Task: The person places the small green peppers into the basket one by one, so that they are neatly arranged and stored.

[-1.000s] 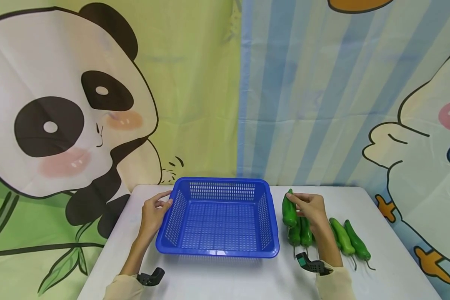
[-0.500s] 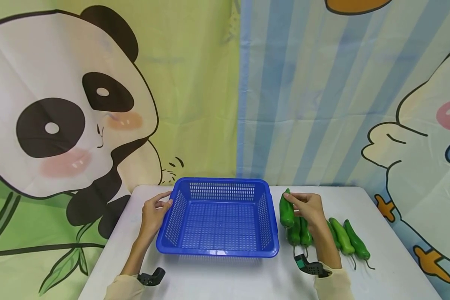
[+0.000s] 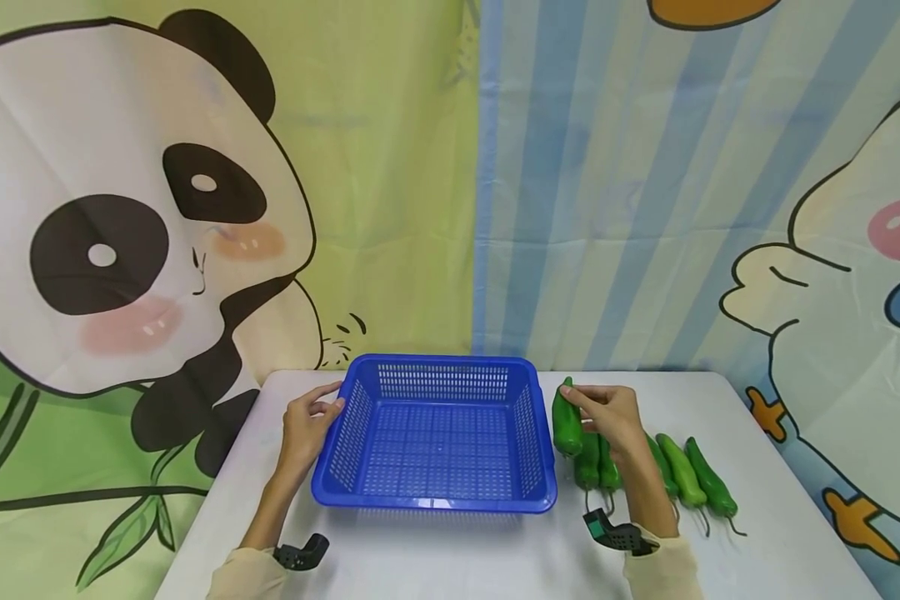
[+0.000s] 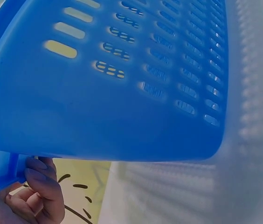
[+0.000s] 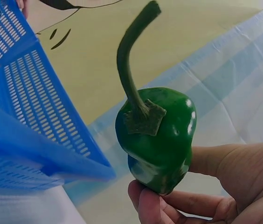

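A blue plastic basket [image 3: 438, 450] with slotted walls stands on the white table, its inside bare. My left hand [image 3: 306, 429] grips the basket's left rim, with the fingers curled at the edge in the left wrist view. Just beyond the right rim, my right hand [image 3: 617, 417] pinches a green pepper [image 3: 567, 427] near its pointed end between thumb and fingers. That pepper hangs above the table; its thick curved stem [image 5: 129, 65] faces the right wrist camera. Below the right hand lie two more green peppers [image 3: 587, 467], partly covered by the held one and the hand.
Right of my right forearm, several green peppers [image 3: 681, 471] lie side by side, stems toward me; the forearm partly hides this group. The white table [image 3: 435, 558] ends at a curtain [image 3: 390, 208] printed with cartoon animals. Each wrist wears a black camera mount [image 3: 618, 533].
My right hand has drifted slightly left with the held pepper, bringing it closer to the basket's right rim. The left hand and the basket have stayed in place.
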`<action>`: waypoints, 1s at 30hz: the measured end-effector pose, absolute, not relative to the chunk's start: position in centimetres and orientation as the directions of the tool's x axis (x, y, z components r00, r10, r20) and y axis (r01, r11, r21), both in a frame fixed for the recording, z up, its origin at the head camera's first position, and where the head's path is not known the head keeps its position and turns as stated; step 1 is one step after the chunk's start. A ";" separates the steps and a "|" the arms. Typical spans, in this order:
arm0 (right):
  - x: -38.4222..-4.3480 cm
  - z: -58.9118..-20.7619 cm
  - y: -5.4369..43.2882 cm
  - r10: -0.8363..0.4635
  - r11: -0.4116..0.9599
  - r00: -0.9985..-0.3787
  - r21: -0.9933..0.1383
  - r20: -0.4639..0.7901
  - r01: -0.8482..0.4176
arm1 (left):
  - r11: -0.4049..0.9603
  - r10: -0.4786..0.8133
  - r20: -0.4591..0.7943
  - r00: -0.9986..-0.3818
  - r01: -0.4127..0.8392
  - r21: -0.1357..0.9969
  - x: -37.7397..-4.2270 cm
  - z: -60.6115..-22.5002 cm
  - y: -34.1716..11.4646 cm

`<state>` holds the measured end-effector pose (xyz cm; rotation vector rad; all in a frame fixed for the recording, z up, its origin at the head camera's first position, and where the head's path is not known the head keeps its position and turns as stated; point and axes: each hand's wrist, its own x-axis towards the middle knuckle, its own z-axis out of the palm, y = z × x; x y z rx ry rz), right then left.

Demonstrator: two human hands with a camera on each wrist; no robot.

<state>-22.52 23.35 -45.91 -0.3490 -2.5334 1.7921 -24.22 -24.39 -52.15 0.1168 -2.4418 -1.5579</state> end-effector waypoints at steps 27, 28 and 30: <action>-21.8 -45.4 21.2 0.154 0.288 -0.985 -0.950 -0.082 0.124 | 0.406 -0.197 0.162 -0.967 0.070 0.911 -24.3 -52.3 -24.5; -21.8 -45.4 21.1 0.154 0.286 -0.985 -0.950 -0.083 0.125 | 0.406 -0.197 0.163 -0.967 0.071 0.911 -24.3 -52.3 -24.4; -21.8 -45.3 20.9 0.152 0.282 -0.985 -0.952 -0.081 0.122 | 0.406 -0.196 0.168 -0.966 0.076 0.911 -24.4 -52.3 -24.4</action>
